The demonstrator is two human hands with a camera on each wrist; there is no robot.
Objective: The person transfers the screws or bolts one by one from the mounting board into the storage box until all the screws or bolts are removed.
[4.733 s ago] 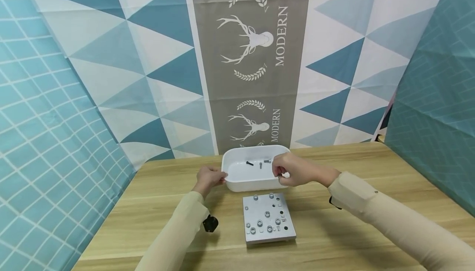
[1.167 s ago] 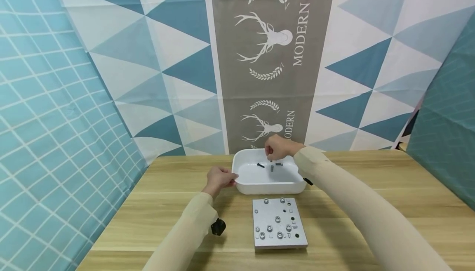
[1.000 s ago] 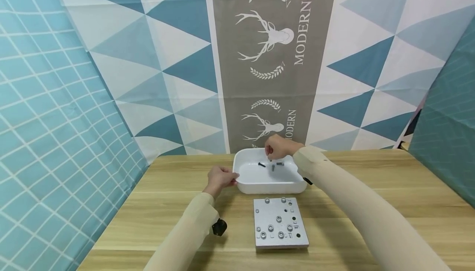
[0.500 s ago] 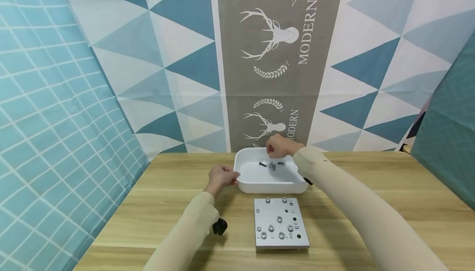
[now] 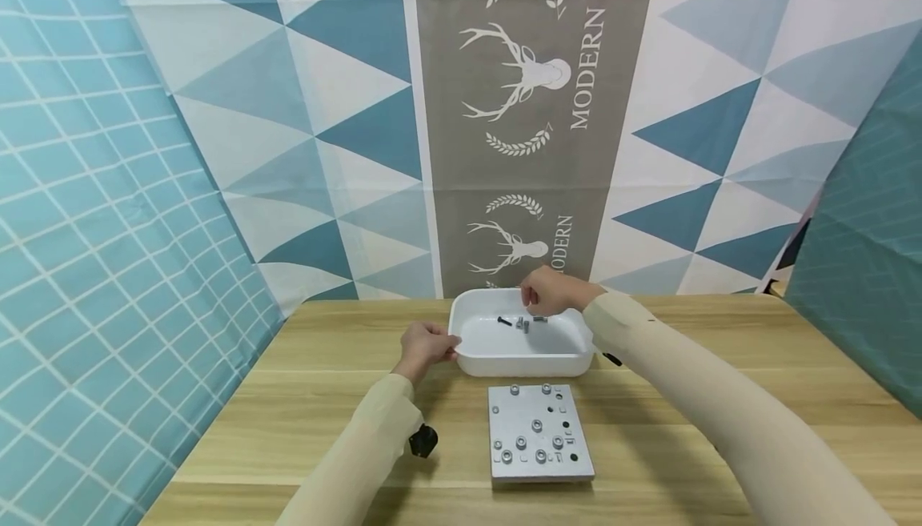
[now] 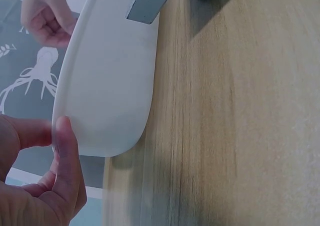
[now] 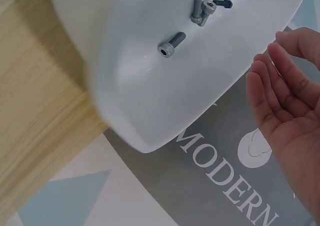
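Observation:
My left hand (image 5: 426, 342) pinches the left rim of a white plastic tray (image 5: 522, 366), thumb and fingers on either side of its wall in the left wrist view. Over the tray's far right part is my right hand (image 5: 551, 292). In the right wrist view its fingers are loosely bent, with nothing between them, close to the tray's far rim. Inside the tray lie silver socket-head screws (image 7: 171, 44), two of them crossed together, and a black screw (image 7: 223, 4). In front of the tray stands a silver metal plate (image 5: 517, 414) with several socket-head screws in it and some bare holes.
Tray and plate stand on a wooden table (image 5: 324, 422). Behind its far edge hangs a patterned curtain (image 5: 360, 214) with a deer print. A blue tiled sheet (image 5: 108, 270) hangs on the left, a green one (image 5: 864, 230) on the right.
My right hand has moved from the tray's near right edge to its far side and let go of a screw, which now lies beside another one. My left hand stays on the rim.

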